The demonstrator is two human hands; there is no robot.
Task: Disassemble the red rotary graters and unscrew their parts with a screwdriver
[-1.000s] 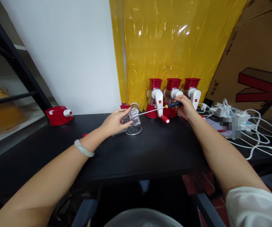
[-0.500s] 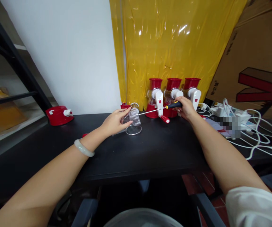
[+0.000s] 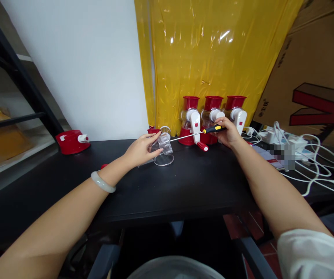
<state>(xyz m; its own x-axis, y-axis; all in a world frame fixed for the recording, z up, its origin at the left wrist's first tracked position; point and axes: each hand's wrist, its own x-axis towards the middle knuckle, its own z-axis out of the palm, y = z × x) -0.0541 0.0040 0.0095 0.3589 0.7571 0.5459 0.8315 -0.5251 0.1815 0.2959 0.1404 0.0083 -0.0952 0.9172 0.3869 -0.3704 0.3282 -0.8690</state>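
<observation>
My left hand (image 3: 143, 150) is closed around a clear plastic grater body (image 3: 166, 148), thumb on the near side and fingers over the top. Its round rim (image 3: 164, 159) faces the table. In my right hand (image 3: 227, 132) is a screwdriver (image 3: 213, 129) with a black and yellow handle, held near level. The long metal shaft points left, and its tip meets the clear body beside my left fingers. Just behind that body sit a grater drum (image 3: 165, 131) and a red part (image 3: 153, 130), partly hidden by my hand.
Three red and white rotary graters (image 3: 190, 120) stand at the back against yellow sheeting. A red base (image 3: 72, 142) sits at the left of the black table (image 3: 167, 193). White cables (image 3: 314, 166), plugs and a blurred-out item lie at the right, by a cardboard box (image 3: 309, 69).
The screwdriver handle has turned about its shaft, bringing more yellow into view, and my right fingers have shifted on it. My left hand and the clear body have stayed in place.
</observation>
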